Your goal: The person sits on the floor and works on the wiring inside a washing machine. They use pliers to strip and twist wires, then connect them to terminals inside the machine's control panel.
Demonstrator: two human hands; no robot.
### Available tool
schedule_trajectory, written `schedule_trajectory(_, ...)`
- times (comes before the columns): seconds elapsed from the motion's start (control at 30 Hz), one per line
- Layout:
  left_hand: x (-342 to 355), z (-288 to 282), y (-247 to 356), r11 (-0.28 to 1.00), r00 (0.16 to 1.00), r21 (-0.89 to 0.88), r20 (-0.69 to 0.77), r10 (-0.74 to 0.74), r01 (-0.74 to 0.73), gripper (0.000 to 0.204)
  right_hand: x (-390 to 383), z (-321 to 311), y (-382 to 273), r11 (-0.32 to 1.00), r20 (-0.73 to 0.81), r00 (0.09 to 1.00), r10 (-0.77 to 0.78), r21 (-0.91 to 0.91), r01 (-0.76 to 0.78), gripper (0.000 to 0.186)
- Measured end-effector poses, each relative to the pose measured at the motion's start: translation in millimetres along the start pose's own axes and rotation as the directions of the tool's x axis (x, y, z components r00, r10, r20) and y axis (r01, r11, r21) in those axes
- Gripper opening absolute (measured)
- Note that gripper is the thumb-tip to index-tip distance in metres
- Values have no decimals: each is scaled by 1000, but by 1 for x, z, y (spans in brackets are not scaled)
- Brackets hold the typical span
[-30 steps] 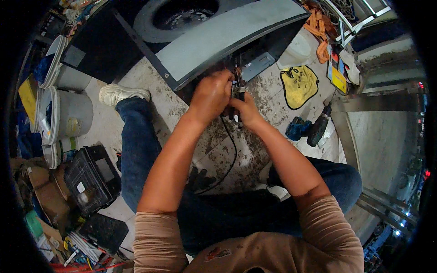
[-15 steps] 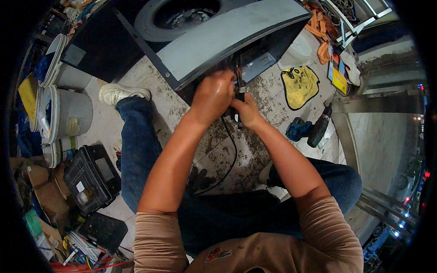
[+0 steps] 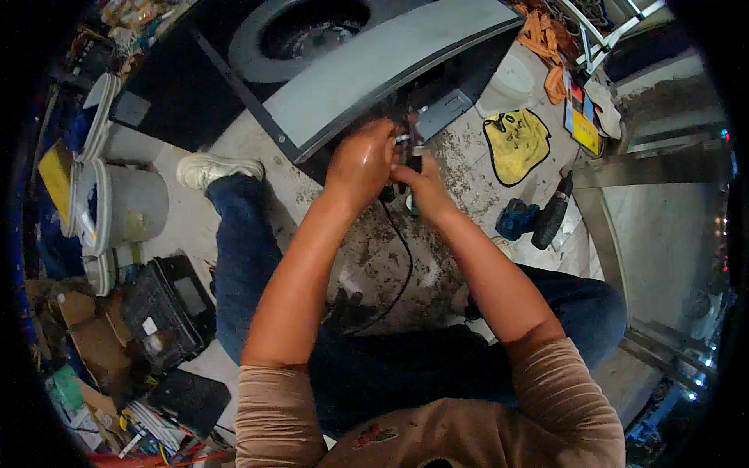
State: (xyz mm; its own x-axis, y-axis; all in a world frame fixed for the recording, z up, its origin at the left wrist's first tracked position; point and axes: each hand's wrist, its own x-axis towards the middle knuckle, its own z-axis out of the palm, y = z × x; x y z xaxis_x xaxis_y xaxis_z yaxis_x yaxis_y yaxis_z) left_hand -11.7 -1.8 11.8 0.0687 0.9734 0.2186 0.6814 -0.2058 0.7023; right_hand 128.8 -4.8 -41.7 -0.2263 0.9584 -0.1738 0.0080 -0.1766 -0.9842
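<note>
A dark appliance cabinet with a curved grey panel (image 3: 367,82) lies tilted on the floor before me. At its open lower edge, my left hand (image 3: 360,162) is closed, its fingertips curled against a small dark part in the opening. Close beside it, my right hand (image 3: 424,189) is closed on a small dark fitting (image 3: 406,160), with the thumb toward the left hand. The fitting's exact kind is hidden by the fingers. A black cable (image 3: 408,265) hangs from beneath the hands and curves over the floor. Inside the cabinet, to the right, shows a grey metal box (image 3: 445,115).
Dirt litters the tiled floor. A yellow cloth (image 3: 519,148) and a blue-black cordless drill (image 3: 538,214) lie to the right. White buckets (image 3: 129,203) and an open black tool case (image 3: 168,312) stand left. A wheel-like ring (image 3: 257,47) sits behind the panel; a metal frame (image 3: 616,234) borders the right.
The view has shifted slightly, so the surroundings sit a little differently. Both hands stay at the cabinet opening, with the right hand turned a little around the dark fitting.
</note>
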Motion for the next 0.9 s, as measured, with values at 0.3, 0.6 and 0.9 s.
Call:
schedule_trajectory(0.3, -39, -16, 38, 971, 999, 238, -1, 35, -34, 27, -12, -107, 101, 919, -549, 835, 43, -306, -249, 70)
schedule_trajectory(0.6, -108, -9, 29, 911, 899, 159, 169, -405, 381, 26, -55, -136, 186, 367, -630, 749, 206, -660, -656, 90)
schedule_trajectory(0.9, -83, 40, -3, 666, 726, -291, 233, -647, 687, 56, -23, -94, 163, 951, -141, 990, 5, -305, -49, 55)
